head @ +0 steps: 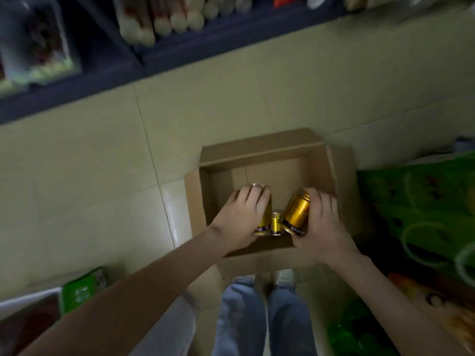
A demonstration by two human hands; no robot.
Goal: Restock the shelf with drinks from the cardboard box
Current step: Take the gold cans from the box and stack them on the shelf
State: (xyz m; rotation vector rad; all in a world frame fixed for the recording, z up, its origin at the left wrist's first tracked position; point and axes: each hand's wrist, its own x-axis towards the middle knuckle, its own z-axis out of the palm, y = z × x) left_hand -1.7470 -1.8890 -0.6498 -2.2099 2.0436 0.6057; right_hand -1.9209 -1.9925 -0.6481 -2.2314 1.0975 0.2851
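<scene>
An open cardboard box [259,152] stands on the tiled floor in front of my feet. My left hand [243,217] grips a gold drink can [262,224] inside the box, covering most of it. My right hand [322,222] holds a second gold can [297,213], tilted to the left. A third gold can [276,224] stands between the two, low in the box. The far half of the box bottom is bare. The dark shelf [159,55] with bottles runs across the top of the view.
Pale bottles [164,24] stand in rows on the shelf at the top. A green crate or pack [421,201] lies right of the box. Green packets [82,289] sit at the lower left, green bottles [357,332] at the lower right. Pale floor tiles [90,188] stretch left of the box.
</scene>
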